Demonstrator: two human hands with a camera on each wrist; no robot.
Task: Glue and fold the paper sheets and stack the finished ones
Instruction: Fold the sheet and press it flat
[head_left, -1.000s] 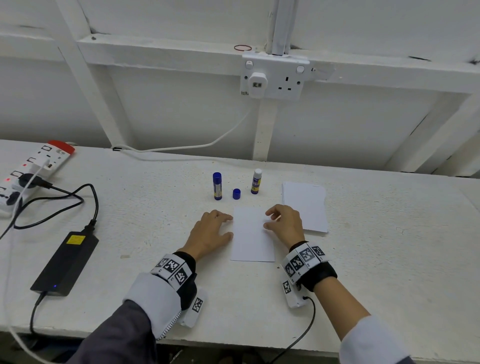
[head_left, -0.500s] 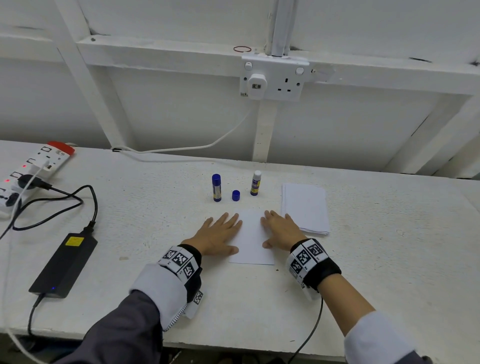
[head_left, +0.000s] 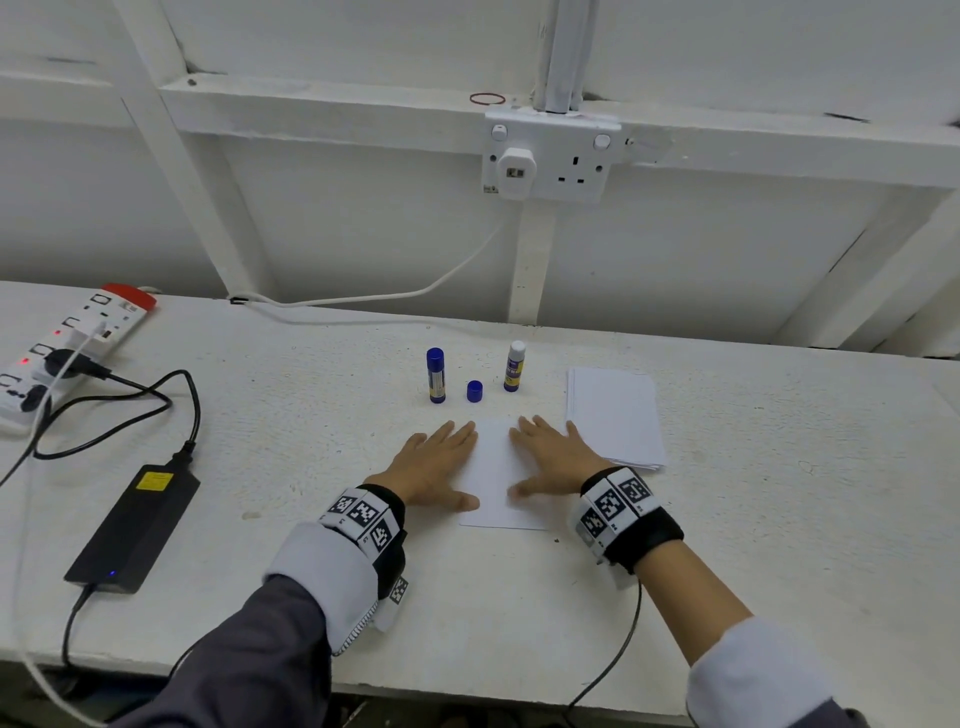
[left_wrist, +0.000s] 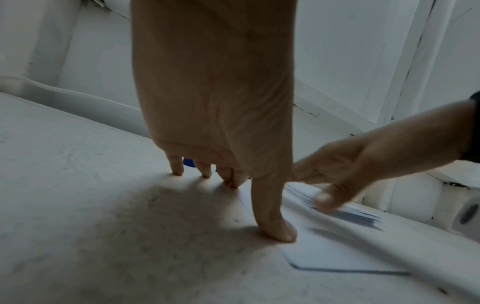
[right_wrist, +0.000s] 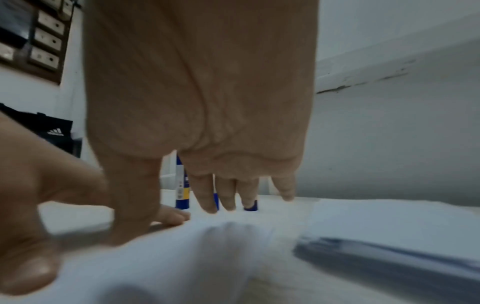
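The thin white paper sheet (head_left: 496, 478) lies flat at table (head_left: 311, 441) centre, left hand (head_left: 434, 470) and right hand (head_left: 553, 462) pressing it, fingers straight. Light, limp, likely slippery: lift an edge. Stack (head_left: 615, 415) at two o'clock.

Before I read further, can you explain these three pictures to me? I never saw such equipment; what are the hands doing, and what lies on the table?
No machine here: a person wears a head camera and one camera on each wrist. The head view looks down on the white table. The left hand and right hand press flat on a white paper sheet; nothing is held. Behind stand a capped blue glue stick, a loose blue cap and an uncapped glue stick. A white paper stack lies right. The other two pictures show each hand from its wrist.
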